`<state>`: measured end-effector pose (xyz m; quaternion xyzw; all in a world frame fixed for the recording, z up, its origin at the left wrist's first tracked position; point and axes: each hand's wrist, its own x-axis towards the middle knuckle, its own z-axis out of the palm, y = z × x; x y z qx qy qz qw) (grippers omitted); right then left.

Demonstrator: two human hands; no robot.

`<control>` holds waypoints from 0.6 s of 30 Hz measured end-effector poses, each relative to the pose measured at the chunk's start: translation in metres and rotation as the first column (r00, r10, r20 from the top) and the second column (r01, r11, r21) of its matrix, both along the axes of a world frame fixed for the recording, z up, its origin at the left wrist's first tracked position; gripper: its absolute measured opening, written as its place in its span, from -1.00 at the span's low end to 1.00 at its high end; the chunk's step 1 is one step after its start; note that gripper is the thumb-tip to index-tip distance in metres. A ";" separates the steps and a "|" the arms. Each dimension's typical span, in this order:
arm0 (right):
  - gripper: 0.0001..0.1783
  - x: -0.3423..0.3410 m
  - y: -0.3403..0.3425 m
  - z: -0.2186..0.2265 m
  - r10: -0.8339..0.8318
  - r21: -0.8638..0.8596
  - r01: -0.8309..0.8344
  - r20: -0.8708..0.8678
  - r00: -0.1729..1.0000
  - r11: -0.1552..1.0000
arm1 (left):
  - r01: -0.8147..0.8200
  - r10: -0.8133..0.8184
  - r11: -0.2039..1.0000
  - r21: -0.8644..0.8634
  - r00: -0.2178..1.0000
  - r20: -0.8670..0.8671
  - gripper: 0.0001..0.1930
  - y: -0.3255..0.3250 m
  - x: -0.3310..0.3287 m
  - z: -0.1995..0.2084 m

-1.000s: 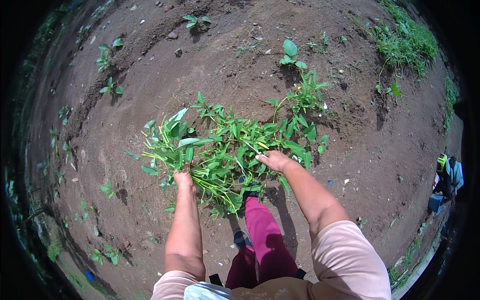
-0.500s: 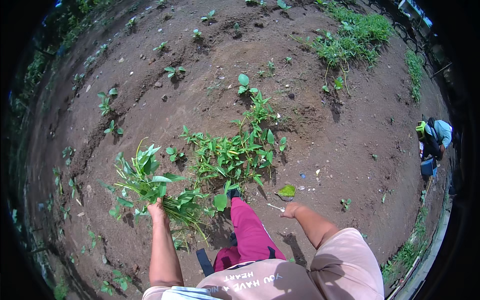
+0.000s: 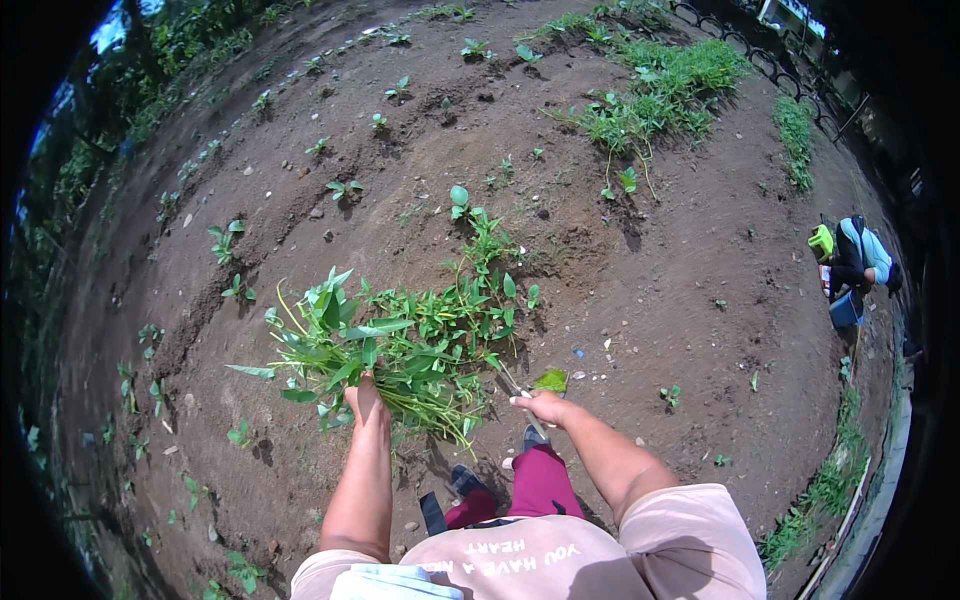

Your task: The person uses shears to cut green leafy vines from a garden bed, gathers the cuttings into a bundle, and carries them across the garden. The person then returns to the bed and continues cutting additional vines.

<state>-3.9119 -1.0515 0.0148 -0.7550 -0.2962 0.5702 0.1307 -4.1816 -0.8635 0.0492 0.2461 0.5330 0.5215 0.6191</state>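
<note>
My left hand [image 3: 367, 400] is closed round the stems of a thick bunch of long-leaved greens [image 3: 340, 335], which look like water spinach. The leaves spread up and to the left, while cut stems hang to the right. My right hand [image 3: 546, 406] grips a slim, pale metal tool [image 3: 512, 384] that looks like a knife; its exact shape is hard to make out. The tool points up and left, toward a low patch of growing greens [image 3: 465, 312] just beyond my feet. The bunch overlaps the near left side of this patch.
Small seedlings [image 3: 344, 189] dot the brown soil [image 3: 640, 300]. A flat green leaf [image 3: 551, 380] lies beyond my right hand. More dense greenery [image 3: 670, 90] grows at the far right. A person [image 3: 868, 255] bends over at the right edge beside a blue bucket [image 3: 846, 309].
My left hand has carried the bunch right, toward the patch. My right hand has moved left and turned the tool upward. My feet and view have shifted.
</note>
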 end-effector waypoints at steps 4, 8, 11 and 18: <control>-0.51 0.006 0.018 0.023 -0.319 -0.041 0.340 -0.465 0.826 0.940 | 0.049 -0.048 0.999 -0.001 0.997 0.058 -0.91 -0.013 0.058 0.008; -0.45 0.038 0.025 0.036 -0.393 -0.033 0.477 -0.617 0.682 0.879 | 0.083 -0.083 0.996 -0.018 0.996 0.039 -0.89 -0.016 0.126 0.009; -0.41 0.086 0.027 0.037 -0.431 -0.092 0.518 -0.686 0.586 0.851 | 0.045 -0.048 0.998 0.041 0.996 0.080 -0.88 -0.016 0.186 0.009; -0.31 0.248 0.024 0.076 -0.385 -0.096 0.450 -0.690 0.612 0.888 | -0.247 0.248 0.968 -0.034 0.968 0.027 -0.90 -0.033 0.337 0.042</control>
